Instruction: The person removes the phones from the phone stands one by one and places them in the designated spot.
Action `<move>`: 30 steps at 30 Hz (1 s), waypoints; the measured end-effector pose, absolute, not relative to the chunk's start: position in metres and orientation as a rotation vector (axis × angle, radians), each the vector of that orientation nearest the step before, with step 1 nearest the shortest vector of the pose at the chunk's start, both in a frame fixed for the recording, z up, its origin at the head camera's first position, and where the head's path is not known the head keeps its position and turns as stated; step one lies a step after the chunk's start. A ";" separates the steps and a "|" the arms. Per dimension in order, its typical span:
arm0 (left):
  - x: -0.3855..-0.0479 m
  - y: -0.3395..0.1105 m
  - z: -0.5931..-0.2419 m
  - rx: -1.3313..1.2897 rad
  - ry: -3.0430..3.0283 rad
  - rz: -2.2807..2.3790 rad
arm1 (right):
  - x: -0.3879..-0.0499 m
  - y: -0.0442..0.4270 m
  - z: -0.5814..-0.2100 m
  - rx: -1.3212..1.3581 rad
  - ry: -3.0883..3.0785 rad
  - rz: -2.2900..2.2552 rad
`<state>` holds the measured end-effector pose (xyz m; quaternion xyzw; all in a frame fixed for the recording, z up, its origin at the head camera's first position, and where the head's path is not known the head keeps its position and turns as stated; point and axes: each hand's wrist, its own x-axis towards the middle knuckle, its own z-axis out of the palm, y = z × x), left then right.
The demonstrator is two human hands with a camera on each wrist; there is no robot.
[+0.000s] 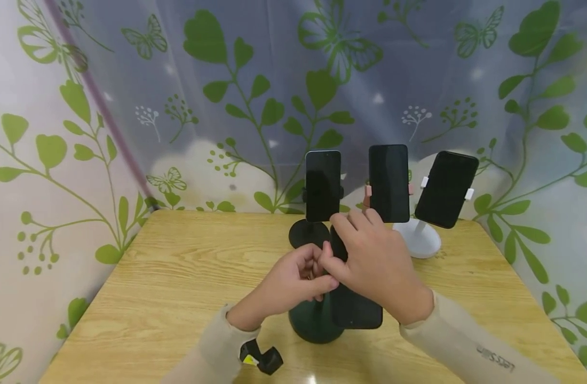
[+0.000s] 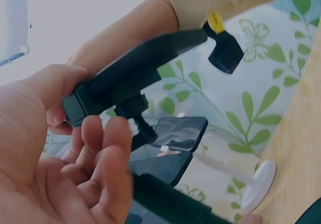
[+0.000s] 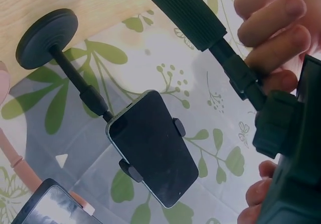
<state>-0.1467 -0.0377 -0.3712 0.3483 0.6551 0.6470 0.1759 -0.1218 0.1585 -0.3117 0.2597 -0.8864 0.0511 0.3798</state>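
A black smartphone sits tilted at a dark green phone stand close in front of me. My left hand is at the left side of its holder. In the left wrist view, the thumb and fingers pinch the end of the holder's green clamp. My right hand lies across the phone from the right, its fingers curled over the far edge and its thumb near my left fingertips. The ribbed stem of the green stand shows in the right wrist view. Both hands hide part of the clamp.
Behind stand three more phones in holders: one on a black stand, a middle phone in pink clamps, and a phone on a white stand. The wooden table meets a leaf-patterned cloth at the back.
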 end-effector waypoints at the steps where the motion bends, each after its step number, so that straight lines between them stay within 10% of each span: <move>1: -0.147 -0.038 -0.371 0.968 1.844 1.845 | -0.122 0.158 -0.312 0.665 -2.264 0.134; 30: -0.143 -0.036 -0.372 0.897 1.596 1.925 | -0.122 0.159 -0.315 0.668 -2.214 0.162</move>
